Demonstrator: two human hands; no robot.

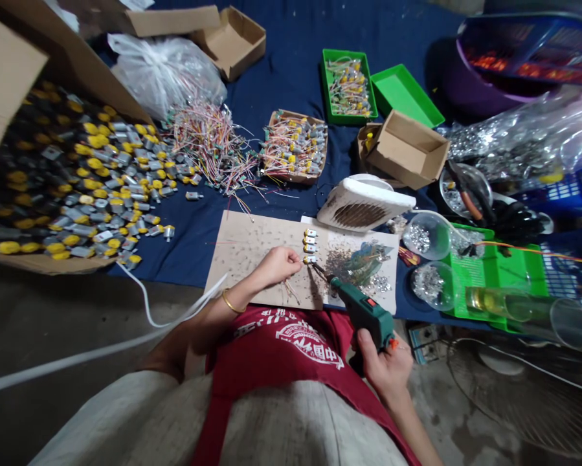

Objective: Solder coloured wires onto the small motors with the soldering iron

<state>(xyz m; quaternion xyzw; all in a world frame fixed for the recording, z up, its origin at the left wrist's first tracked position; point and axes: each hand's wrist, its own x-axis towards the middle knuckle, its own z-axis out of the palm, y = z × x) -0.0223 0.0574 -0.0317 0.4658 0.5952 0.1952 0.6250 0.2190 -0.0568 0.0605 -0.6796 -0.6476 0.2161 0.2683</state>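
Observation:
My right hand [388, 366] is wrapped round the handle of a green soldering gun [366, 307]. Its tip reaches the nearest of several small motors [310, 246], which stand in a column on the board. Beside that motor, my left hand [281, 264] is closed in a pinch; what lies between the fingertips is too small to make out. Thin wires [291, 291] show just below this hand. Under both sits a cardboard work board [237, 252], with a paler part on the right carrying dark crumbs and solder bits [351, 265].
A large carton of yellow-capped motors [116, 175] spills out at left. Behind the board are a wire heap [208, 142], a box of wired motors [295, 149] and a white vented fan unit [363, 204]. Plastic cups [426, 236] and green trays [518, 265] stand at right.

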